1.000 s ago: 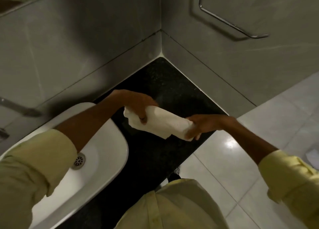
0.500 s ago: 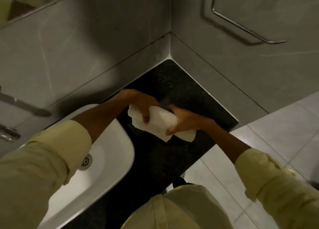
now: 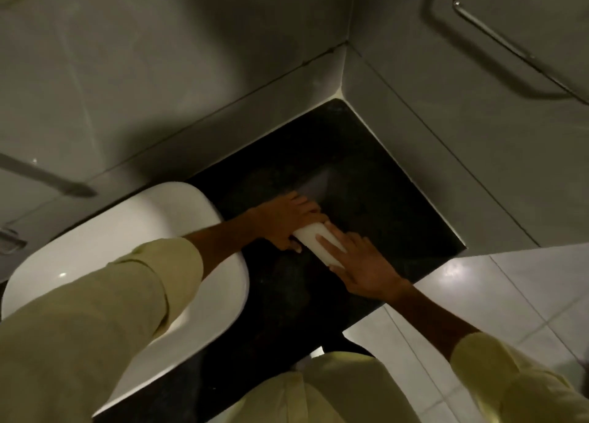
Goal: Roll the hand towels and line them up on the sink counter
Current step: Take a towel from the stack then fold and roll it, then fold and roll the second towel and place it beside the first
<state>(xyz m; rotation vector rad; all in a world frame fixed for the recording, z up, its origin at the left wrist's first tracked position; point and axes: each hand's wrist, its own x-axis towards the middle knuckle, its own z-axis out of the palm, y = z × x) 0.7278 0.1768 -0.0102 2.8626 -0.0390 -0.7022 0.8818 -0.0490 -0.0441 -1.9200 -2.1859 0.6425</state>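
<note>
A white hand towel (image 3: 314, 241), rolled into a tight cylinder, lies on the black sink counter (image 3: 376, 205) just right of the basin. My left hand (image 3: 283, 220) is curled over the roll's far left end, thumb under its near side. My right hand (image 3: 357, 264) rests on the roll's near right end with fingers stretched flat along it. Both hands press the roll against the counter. No other towel shows on the counter.
A white oval basin (image 3: 153, 228) fills the counter's left part, under my left forearm. Grey tiled walls meet in a corner behind the counter. A metal towel rail (image 3: 497, 36) hangs on the right wall. Pale floor tiles (image 3: 497, 298) lie beyond the counter's right edge.
The loosely held towel was up in the air between my hands; it is now a tight roll lying on the counter. My right hand moved in from the towel's end onto its top.
</note>
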